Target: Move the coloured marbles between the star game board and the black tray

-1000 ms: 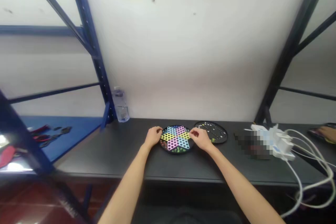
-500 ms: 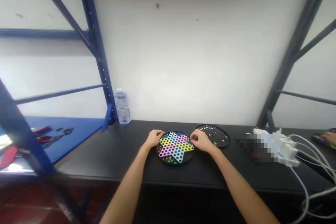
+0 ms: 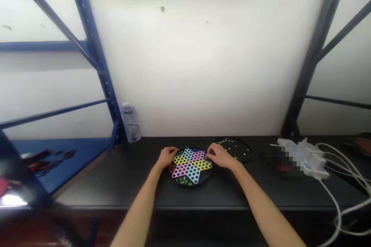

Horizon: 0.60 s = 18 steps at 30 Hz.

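A round Chinese checkers board (image 3: 192, 164) lies on the black table, with a star of pink, yellow and light blue points full of dark holes. Small coloured pieces, green and reddish ones among them, show in the dark rim sections between the points. My left hand (image 3: 167, 157) has its fingers curled on the board's upper left edge. At the upper right edge, my right hand (image 3: 219, 155) pinches with thumb and fingers together. Its fingertips are partly hidden. Behind my right hand is a round black lid-like disc (image 3: 236, 148) with pale marks.
A clear water bottle (image 3: 131, 123) stands at the back left against the wall. To the right are a white power strip (image 3: 308, 160) with plugs and looping white cables (image 3: 337, 204). Blue shelf posts (image 3: 100, 54) rise at left; a blue surface (image 3: 87, 158) there holds dark and red items.
The view has shifted a little, so the board and bottle sit lower and further left in the picture. Both hands stay at the board's edges.
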Each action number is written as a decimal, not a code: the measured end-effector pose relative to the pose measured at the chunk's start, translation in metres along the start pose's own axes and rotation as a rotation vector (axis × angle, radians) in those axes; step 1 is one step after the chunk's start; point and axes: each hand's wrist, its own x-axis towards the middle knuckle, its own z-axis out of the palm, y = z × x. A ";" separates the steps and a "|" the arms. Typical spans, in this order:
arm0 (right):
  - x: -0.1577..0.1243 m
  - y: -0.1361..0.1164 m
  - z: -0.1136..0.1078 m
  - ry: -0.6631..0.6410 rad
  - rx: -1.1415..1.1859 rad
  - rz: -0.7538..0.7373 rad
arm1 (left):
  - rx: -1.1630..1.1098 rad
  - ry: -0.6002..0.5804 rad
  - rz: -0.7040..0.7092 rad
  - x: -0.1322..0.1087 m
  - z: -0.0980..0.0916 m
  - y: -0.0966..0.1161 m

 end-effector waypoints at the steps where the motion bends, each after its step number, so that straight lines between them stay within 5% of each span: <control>1: 0.002 0.001 0.000 0.016 0.112 0.032 | 0.002 0.000 0.002 0.000 0.000 0.001; 8: 0.012 0.007 0.007 0.155 1.146 0.329 | 0.015 -0.004 -0.006 0.001 -0.001 0.005; 14: 0.014 0.011 0.006 0.077 1.316 0.493 | 0.015 0.017 -0.008 0.001 0.002 0.001; 18: 0.021 0.012 0.015 0.097 1.219 0.527 | 0.012 0.019 0.003 0.001 0.003 -0.001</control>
